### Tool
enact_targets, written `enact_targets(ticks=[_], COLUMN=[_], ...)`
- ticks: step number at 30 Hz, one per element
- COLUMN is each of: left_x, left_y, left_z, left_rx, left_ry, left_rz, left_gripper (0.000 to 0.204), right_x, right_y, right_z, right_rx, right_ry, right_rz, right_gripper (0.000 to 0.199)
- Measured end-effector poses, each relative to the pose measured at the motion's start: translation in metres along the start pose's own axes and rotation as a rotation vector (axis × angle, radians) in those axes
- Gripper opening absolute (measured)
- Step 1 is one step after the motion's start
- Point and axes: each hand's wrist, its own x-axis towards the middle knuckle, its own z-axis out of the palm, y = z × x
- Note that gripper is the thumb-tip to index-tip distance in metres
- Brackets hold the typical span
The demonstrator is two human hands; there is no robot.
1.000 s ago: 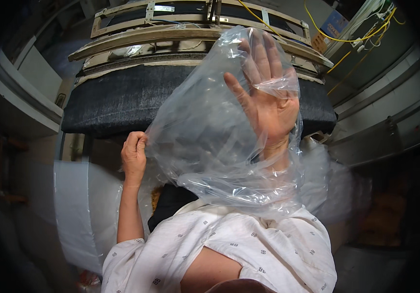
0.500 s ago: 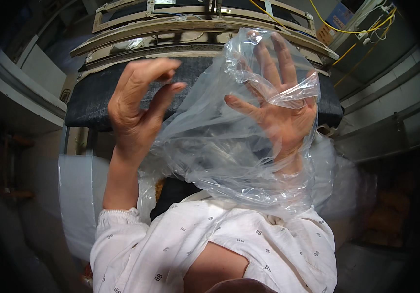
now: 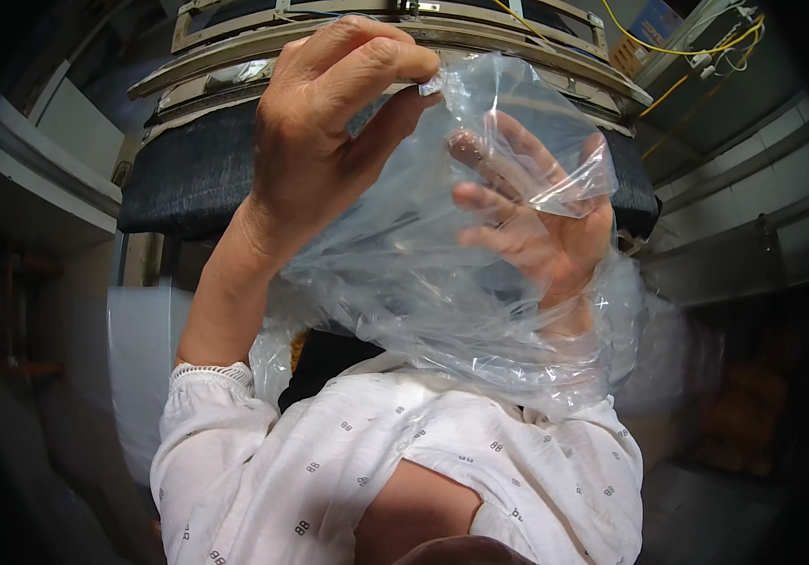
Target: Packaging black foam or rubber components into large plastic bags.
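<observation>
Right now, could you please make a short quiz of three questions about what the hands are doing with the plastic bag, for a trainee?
1. True or false: the right hand is inside the clear plastic bag.
2. Which part of the bag does the left hand pinch? A) its top edge B) its bottom corner C) nothing
3. Fill in: behind the bag lies a dark ____ pad on a metal frame.

Key: 1 true, the fingers show through the film. 2 A, thumb and fingers close on the upper edge. 3 fabric.
</observation>
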Motion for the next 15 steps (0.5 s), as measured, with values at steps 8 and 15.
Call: enact_targets(ticks=[8, 15], left_x=[0.012, 0.002], left_y=[0.007, -0.021], left_z=[0.006, 0.043], left_rx=[-0.214, -0.673], left_ry=[-0.067, -0.533], left_rz=[-0.058, -0.306], left_gripper=[0.029, 0.029], right_x=[-0.006, -0.015], right_y=[-0.004, -0.011], right_z=[-0.002, 0.002], right_rx=[0.047, -0.075], right_ry=[-0.189, -0.093], right_rz=[-0.066, -0.11], right_gripper=[0.084, 0.085])
